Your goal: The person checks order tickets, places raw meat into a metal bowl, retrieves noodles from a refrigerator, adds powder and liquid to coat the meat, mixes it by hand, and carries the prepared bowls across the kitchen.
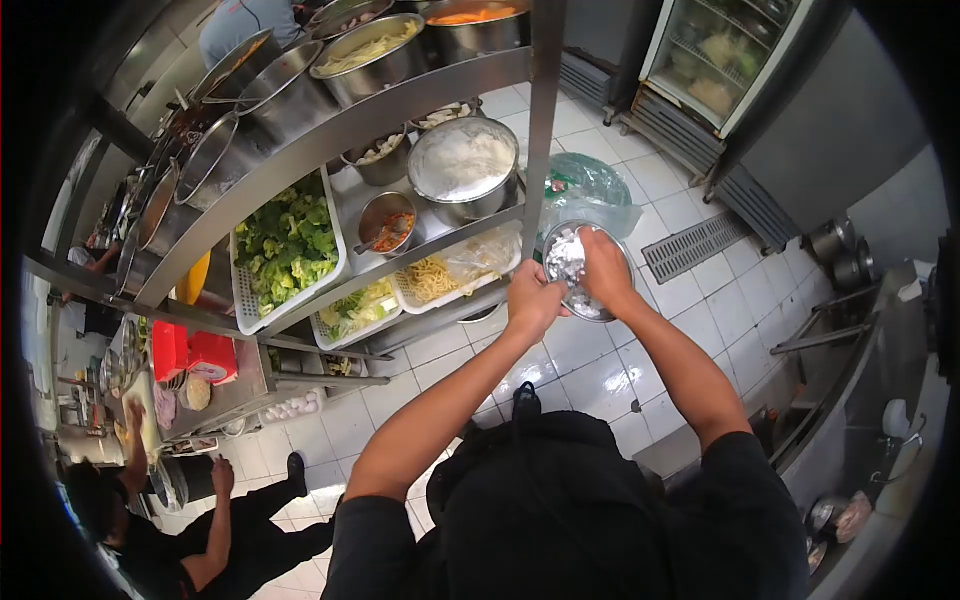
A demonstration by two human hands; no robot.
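Observation:
My left hand (534,299) is closed on the near left rim of a round metal bowl (627,291). White powdery pieces (566,254) fill part of the bowl. My right hand (603,266) reaches into the bowl from the right, fingers bent together among the white pieces. Its fingertips are hidden, so what it pinches cannot be made out. Just left of the bowl, on a steel shelf, stands a large metal pot (478,213) heaped with white powder (464,160). A smaller pot (387,222) beside it holds orange-red bits and a spoon.
White baskets hold broccoli (288,236) and noodles (430,279) on the shelves. A steel post (543,110) rises by the bowl. Green plastic (585,182) lies beyond it. Another person (215,530) works lower left. A drain grate (697,246) and glass-door fridge (717,60) are at right.

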